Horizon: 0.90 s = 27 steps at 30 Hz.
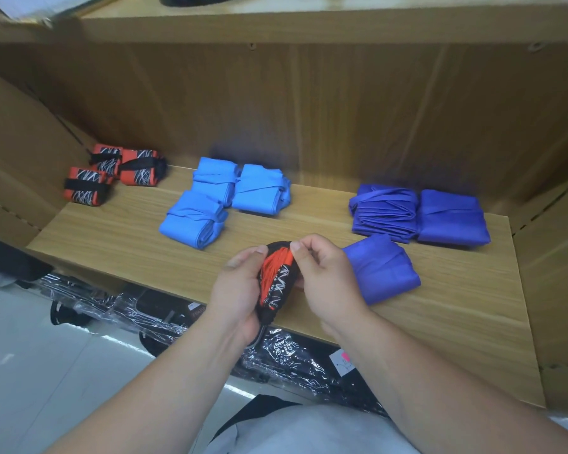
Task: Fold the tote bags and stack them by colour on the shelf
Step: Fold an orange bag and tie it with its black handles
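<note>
Light wood-grain boards make the shelf, with a back panel of the same smooth laminate and another board above it. Brown cardboard stands at the left side of the frame.

On the shelf lie three groups of folded tote bags, well apart from each other. At the upper left are three red and black bundles, small and blocky, with white scratch-like lines and a black strap around each. In the middle are three light blue bundles of soft, matte cloth, each tied by its own handle. At the right are three dark blue bundles; one shows many thin layered folds at its edge, and the nearest one is a flat square just beside the right hand.

At the centre of the frame, over the front edge of the shelf, both hands hold a crumpled red and black tote bag. The left hand grips it from the left and from below, fingers curled around the bundle. The right hand pinches the black upper edge between thumb and forefinger. The red cloth inside is gathered in fine pleats.

Below the shelf, dark items in shiny, wrinkled plastic wrap lie on a pale floor.
</note>
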Tool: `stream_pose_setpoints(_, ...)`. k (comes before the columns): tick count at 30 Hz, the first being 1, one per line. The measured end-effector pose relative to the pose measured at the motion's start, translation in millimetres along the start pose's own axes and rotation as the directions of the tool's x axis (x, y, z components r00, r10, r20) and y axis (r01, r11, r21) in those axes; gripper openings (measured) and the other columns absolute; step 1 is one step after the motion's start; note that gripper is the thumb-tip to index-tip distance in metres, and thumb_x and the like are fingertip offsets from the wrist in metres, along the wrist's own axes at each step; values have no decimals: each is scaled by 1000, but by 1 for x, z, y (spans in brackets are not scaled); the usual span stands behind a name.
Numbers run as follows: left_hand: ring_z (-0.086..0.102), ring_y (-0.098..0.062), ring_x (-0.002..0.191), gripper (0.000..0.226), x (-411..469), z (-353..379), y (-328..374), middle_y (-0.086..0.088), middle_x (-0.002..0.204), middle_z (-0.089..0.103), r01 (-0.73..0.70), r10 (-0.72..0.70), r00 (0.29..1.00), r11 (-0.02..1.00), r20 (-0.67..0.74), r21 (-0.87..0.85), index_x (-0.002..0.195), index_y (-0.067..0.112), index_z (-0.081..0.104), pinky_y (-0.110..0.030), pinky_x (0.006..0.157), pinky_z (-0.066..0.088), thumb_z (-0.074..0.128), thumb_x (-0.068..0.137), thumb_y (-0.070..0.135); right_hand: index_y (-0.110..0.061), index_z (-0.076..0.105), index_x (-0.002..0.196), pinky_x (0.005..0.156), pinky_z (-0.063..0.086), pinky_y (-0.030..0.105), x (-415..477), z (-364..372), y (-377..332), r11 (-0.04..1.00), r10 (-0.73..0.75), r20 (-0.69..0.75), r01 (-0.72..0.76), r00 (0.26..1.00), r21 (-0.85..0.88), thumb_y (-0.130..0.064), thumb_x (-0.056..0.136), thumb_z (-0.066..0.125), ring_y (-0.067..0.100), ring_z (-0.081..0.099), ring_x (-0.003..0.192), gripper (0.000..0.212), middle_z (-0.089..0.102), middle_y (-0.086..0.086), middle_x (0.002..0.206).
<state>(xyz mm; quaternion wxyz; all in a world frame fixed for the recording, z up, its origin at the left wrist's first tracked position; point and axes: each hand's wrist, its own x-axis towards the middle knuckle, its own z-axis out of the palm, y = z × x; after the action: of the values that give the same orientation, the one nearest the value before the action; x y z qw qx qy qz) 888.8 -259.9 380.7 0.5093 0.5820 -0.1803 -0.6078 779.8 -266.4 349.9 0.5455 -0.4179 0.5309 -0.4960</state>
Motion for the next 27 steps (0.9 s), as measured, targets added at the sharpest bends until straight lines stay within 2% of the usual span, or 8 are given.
stream_pose_setpoints(3,63,-21,65,11,-1,1,1,-9,73,71,-43,43,999,999,28,9,91,11,65,-34,65,50,59,99,13,-12,63,85,81,54,53,0,0,-3,980,114,13,-115,993,165,-20,103,56,21,55,77,21,61,8,79)
stream_pose_setpoints(8,64,-16,60,15,-1,-8,4,-8,74,70,-121,116,990,990,75,71,91,9,68,-27,55,52,58,100,15,-9,66,93,87,55,45,-1,-3,-6,947,148,87,-166,985,273,-19,102,56,16,61,85,16,68,6,87)
stream_pose_setpoints(14,61,-14,53,13,-3,-21,4,-10,72,67,-189,183,981,975,65,119,86,7,67,-24,47,50,61,98,7,-9,66,88,74,56,29,-4,3,-6,930,135,111,-165,985,328,-15,102,55,12,61,78,19,68,4,82)
stream_pose_setpoints(18,62,-16,64,7,6,-29,7,-11,87,68,-234,212,965,961,153,148,101,13,66,-26,53,52,60,99,12,-9,65,87,68,55,28,-4,12,-9,918,117,53,-129,992,375,-14,101,55,17,60,75,19,66,10,84)
stream_pose_setpoints(20,65,-16,74,16,11,-33,8,-7,96,71,-246,188,953,938,238,243,116,23,65,-27,58,53,54,103,24,-9,64,89,72,52,33,-3,19,-11,918,99,13,-96,995,384,-16,102,55,22,58,79,17,64,13,87)
stream_pose_setpoints(22,70,-15,90,26,17,-39,10,2,105,74,-301,192,928,889,318,344,123,32,62,-28,72,55,49,104,42,-9,65,92,76,50,37,-1,27,-12,928,69,-21,-56,997,367,-17,102,56,24,56,82,16,63,14,89)
stream_pose_setpoints(24,69,-14,102,36,24,-48,15,4,111,73,-378,255,906,847,339,375,125,33,62,-34,86,55,47,95,49,-13,68,91,77,51,38,2,35,-14,941,47,-34,-33,998,338,-20,100,59,24,58,83,14,65,14,91)
stream_pose_setpoints(27,67,-13,96,33,31,-65,29,2,110,72,-438,315,879,830,359,346,121,31,64,-34,83,53,49,93,42,-15,67,86,68,52,30,4,51,-19,934,86,8,-83,996,348,-17,100,58,19,59,74,17,66,12,87)
